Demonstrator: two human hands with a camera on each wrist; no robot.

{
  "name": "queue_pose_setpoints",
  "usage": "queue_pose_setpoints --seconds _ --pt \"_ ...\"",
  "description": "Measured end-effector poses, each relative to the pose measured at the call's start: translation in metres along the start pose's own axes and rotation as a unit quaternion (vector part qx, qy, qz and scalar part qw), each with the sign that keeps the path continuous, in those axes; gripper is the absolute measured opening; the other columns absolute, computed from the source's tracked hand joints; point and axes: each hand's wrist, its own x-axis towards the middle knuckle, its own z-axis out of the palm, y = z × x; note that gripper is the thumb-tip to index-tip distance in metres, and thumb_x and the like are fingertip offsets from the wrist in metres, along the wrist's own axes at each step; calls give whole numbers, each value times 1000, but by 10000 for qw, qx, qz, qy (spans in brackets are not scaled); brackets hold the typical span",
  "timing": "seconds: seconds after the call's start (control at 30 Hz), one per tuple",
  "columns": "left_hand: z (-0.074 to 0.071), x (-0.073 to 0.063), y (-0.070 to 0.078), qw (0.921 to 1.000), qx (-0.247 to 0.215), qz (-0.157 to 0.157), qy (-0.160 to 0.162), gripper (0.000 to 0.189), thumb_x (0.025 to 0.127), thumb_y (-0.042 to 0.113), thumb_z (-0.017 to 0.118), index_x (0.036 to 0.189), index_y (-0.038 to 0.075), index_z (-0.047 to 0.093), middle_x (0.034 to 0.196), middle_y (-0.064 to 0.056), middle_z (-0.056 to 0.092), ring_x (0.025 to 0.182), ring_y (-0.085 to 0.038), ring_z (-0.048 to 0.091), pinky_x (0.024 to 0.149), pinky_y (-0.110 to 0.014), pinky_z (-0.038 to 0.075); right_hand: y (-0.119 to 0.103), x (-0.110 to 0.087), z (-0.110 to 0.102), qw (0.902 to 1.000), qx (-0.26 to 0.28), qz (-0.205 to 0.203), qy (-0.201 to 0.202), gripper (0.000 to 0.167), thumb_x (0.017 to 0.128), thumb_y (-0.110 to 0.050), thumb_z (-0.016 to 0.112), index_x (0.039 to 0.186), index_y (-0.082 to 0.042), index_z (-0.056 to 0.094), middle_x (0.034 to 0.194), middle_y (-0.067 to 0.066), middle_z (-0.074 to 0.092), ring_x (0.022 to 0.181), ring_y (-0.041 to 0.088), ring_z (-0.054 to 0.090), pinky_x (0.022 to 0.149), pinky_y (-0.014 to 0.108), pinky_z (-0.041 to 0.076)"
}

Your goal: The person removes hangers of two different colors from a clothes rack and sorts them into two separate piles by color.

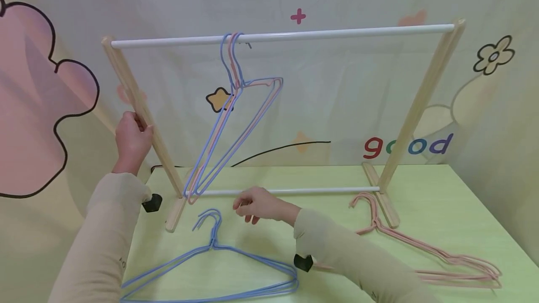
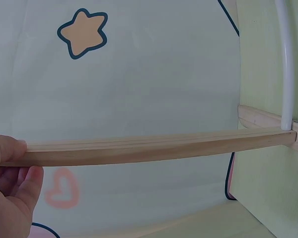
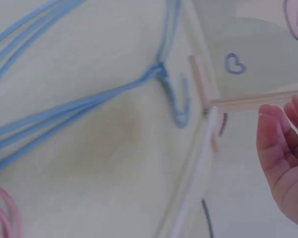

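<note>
My left hand [image 1: 132,139] grips the left wooden upright [image 1: 162,158] of a garment rack. In the left wrist view, its thumb and fingers pinch the same wooden bar [image 2: 154,148] from both sides. My right hand [image 1: 263,205] is in the air in front of the rack's lower white rod [image 1: 320,191], fingers loosely bent and holding nothing. Just left of it lie several blue hangers [image 1: 213,242], stacked on the table. On the top rod [image 1: 337,34] hang two blue hangers [image 1: 240,67] with a pink hanger [image 1: 230,50] between them.
Several pink hangers [image 1: 438,248] lie stacked on the right side of the pale green table [image 1: 421,205], partly behind the right sleeve. The rack's right upright [image 1: 417,106] stands on a wooden foot [image 1: 389,209]. A printed cloth [image 1: 337,92] hangs behind.
</note>
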Motion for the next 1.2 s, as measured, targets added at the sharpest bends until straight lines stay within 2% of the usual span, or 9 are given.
queue_pose_setpoints --seconds 0.07,0.27,0.4,0.6,0.67,0.8,1.0,1.2 --pt "-1 0 0 10000 -7 -22 -1 37 88 11 47 118 -8 36 110 -26 46 97 -36 47 80 -46 43 -14 -2 -10 9994 315 -102 127 14 86 -10 54 96 -3 60 75 2 58 66 24 59 54 28 50" --pt "-3 0 -2 10000 17 -48 -42 37 88 12 47 119 -7 36 112 -26 47 99 -36 47 81 -46 43 -57 -6 -36 9887 1339 -452 493 23 87 -12 53 105 2 55 78 2 56 64 15 57 57 27 51" --pt "-3 0 -4 9999 40 -59 -74 37 89 12 47 119 -7 36 111 -25 47 98 -36 47 80 -46 43 -81 -4 -47 9735 2030 -633 839 28 88 -14 52 109 4 50 81 4 56 65 15 58 57 27 51" --pt "-3 0 -5 10000 5 -40 -76 37 89 11 47 118 -8 36 110 -25 46 97 -36 47 80 -47 44 -106 3 -54 9448 2841 -632 1506 21 87 -19 54 100 -3 52 77 5 55 62 15 58 56 26 51" --pt "-3 -1 -5 10000 20 -13 -53 36 88 12 47 118 -8 37 110 -26 47 97 -36 47 80 -47 44 -112 6 -54 9374 2981 -641 1681 21 86 -20 56 98 -4 51 76 5 54 61 15 58 56 26 51" --pt "-3 -1 -5 10000 51 -4 -30 36 88 12 47 117 -8 37 110 -26 47 96 -36 47 80 -46 43 -121 12 -52 9298 3092 -653 1886 20 85 -21 58 95 -4 51 75 5 54 61 15 59 57 27 52" --pt "-1 1 -4 10000 -21 -28 -60 37 89 12 47 118 -7 36 111 -25 47 97 -36 47 80 -46 44 -129 16 -50 9258 3124 -625 2034 10 84 -11 58 85 -5 49 73 4 54 57 14 58 54 24 51" --pt "-1 2 -2 10000 30 51 -18 36 89 13 47 117 -7 37 110 -25 47 97 -36 48 80 -46 44 -133 15 -55 9256 3004 -606 2224 9 85 -6 55 81 -5 47 73 4 54 57 13 57 53 23 50"
